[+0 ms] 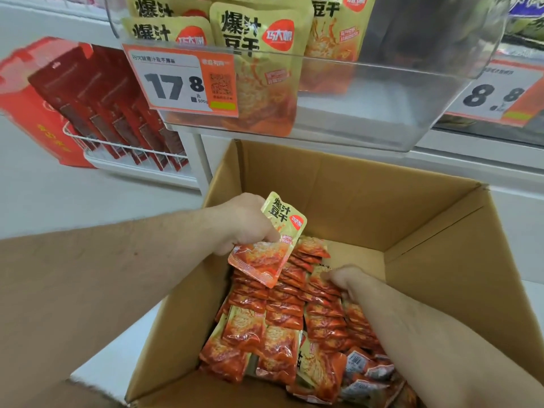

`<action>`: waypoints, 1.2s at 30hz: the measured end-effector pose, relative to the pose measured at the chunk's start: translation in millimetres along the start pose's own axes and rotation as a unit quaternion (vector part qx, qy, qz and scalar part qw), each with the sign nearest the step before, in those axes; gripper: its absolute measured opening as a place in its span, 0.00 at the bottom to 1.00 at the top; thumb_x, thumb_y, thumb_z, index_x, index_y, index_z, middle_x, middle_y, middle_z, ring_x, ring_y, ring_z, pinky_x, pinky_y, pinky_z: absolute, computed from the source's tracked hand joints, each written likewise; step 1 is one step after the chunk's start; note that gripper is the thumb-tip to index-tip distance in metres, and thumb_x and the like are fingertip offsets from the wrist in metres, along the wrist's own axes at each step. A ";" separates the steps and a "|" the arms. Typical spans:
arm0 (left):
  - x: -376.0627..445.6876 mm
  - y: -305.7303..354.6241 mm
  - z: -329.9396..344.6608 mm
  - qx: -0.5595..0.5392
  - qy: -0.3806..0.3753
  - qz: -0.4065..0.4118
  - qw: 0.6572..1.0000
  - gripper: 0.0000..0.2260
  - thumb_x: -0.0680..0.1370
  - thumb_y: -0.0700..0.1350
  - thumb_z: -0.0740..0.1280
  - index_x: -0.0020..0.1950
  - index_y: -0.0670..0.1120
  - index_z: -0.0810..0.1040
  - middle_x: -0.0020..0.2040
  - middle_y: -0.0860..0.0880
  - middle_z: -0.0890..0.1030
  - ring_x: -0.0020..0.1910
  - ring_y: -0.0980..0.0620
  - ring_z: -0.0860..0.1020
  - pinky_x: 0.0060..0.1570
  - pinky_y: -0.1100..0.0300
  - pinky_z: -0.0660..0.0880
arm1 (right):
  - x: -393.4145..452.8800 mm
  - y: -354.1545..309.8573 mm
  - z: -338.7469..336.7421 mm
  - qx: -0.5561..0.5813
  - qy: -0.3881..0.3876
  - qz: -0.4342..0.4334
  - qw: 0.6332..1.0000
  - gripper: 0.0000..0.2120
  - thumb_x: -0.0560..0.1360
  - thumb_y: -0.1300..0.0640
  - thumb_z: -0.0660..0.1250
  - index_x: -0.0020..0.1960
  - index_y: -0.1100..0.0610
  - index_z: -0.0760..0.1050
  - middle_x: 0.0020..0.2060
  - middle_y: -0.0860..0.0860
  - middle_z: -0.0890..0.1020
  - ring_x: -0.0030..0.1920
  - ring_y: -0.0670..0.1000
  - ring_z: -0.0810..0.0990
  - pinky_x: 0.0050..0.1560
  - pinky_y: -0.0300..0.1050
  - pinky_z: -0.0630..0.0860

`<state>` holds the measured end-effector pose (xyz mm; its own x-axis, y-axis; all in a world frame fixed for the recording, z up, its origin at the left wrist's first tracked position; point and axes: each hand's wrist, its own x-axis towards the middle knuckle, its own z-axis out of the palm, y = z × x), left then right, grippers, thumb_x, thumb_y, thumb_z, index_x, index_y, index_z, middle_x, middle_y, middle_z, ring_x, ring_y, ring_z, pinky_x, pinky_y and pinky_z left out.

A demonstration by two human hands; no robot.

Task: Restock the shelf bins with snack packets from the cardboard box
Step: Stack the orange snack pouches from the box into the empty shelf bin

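An open cardboard box [347,195] stands below me, its bottom covered with several yellow-and-orange snack packets [282,334]. My left hand [247,222] grips one such packet [270,242], held tilted above the pile inside the box. My right hand [343,279] reaches down into the packets on the right side of the box, fingers curled among them; what they hold is hidden. Above the box a clear plastic shelf bin [368,98] holds a few larger packets [259,54] of the same brand on its left side.
An orange price tag reading 17.8 [179,81] hangs on the bin's front. Another tag, 8.8 [497,95], is on the bin to the right. At left a white wire rack [123,148] holds dark red packs beside a red carton [35,113].
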<state>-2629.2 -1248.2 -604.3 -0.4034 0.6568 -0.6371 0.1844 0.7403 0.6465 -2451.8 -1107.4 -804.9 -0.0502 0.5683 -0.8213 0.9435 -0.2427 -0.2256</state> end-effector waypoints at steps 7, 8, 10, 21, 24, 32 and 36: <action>-0.5 -4.0 -5.9 -0.009 0.001 -0.003 1.000 0.12 0.74 0.36 0.73 0.55 0.44 0.78 0.50 0.45 0.84 0.49 0.45 0.82 0.53 0.48 0.80 | 2.8 9.6 2.0 -0.008 0.047 0.005 0.999 0.19 0.76 0.55 0.72 0.63 0.64 0.75 0.59 0.57 0.80 0.59 0.57 0.79 0.54 0.44 0.76; -2.1 -2.7 -6.8 -0.011 0.005 0.002 1.000 0.12 0.74 0.36 0.73 0.56 0.44 0.77 0.51 0.45 0.83 0.50 0.45 0.82 0.54 0.48 0.80 | -3.2 15.1 -0.9 0.010 0.063 0.001 0.998 0.17 0.76 0.57 0.70 0.62 0.63 0.76 0.56 0.57 0.80 0.58 0.56 0.80 0.51 0.42 0.75; -6.2 -0.5 -8.8 -0.020 0.011 0.009 1.000 0.13 0.75 0.36 0.73 0.57 0.45 0.77 0.51 0.45 0.83 0.51 0.44 0.82 0.55 0.46 0.80 | -17.6 26.1 -6.1 0.035 0.112 -0.002 0.993 0.11 0.77 0.60 0.68 0.57 0.63 0.78 0.47 0.55 0.80 0.50 0.55 0.80 0.48 0.41 0.76; -50.6 9.1 -10.0 -0.131 0.015 0.020 0.991 0.12 0.77 0.32 0.64 0.57 0.44 0.77 0.55 0.43 0.82 0.56 0.43 0.79 0.60 0.46 0.76 | -177.0 10.3 -57.8 0.254 0.056 -0.267 0.928 0.11 0.76 0.66 0.66 0.57 0.57 0.77 0.48 0.52 0.85 0.39 0.44 0.83 0.29 0.34 0.73; -54.1 15.4 -1.9 -0.207 -0.017 0.045 0.977 0.20 0.66 0.35 0.67 0.57 0.42 0.78 0.57 0.38 0.81 0.58 0.36 0.79 0.61 0.40 0.75 | -225.8 -3.5 -63.7 0.260 0.012 -0.334 0.906 0.10 0.78 0.66 0.65 0.58 0.59 0.76 0.48 0.53 0.85 0.29 0.39 0.79 0.27 0.33 0.70; -103.1 45.1 4.5 -0.242 -0.037 0.163 0.956 0.12 0.75 0.30 0.69 0.53 0.45 0.82 0.48 0.46 0.86 0.49 0.45 0.85 0.54 0.47 0.80 | -279.7 -19.9 -74.9 0.277 0.050 -0.370 0.885 0.08 0.74 0.67 0.70 0.51 0.61 0.75 0.44 0.56 0.86 0.41 0.51 0.86 0.42 0.49 0.83; -104.8 51.8 1.7 -0.221 0.018 0.206 0.953 0.17 0.74 0.31 0.71 0.57 0.48 0.79 0.51 0.49 0.86 0.52 0.48 0.83 0.56 0.48 0.79 | -298.4 -27.2 -80.2 0.250 0.089 -0.372 0.889 0.06 0.74 0.64 0.70 0.47 0.60 0.73 0.32 0.55 0.79 0.24 0.45 0.73 0.29 0.40 0.72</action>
<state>-2575.8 -1278.4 -504.8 -0.4098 0.8674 -0.2821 -0.0593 0.2833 0.9572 -2436.3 -1207.3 -511.7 -0.5055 0.8224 -0.2612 0.4042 -0.0418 -0.9137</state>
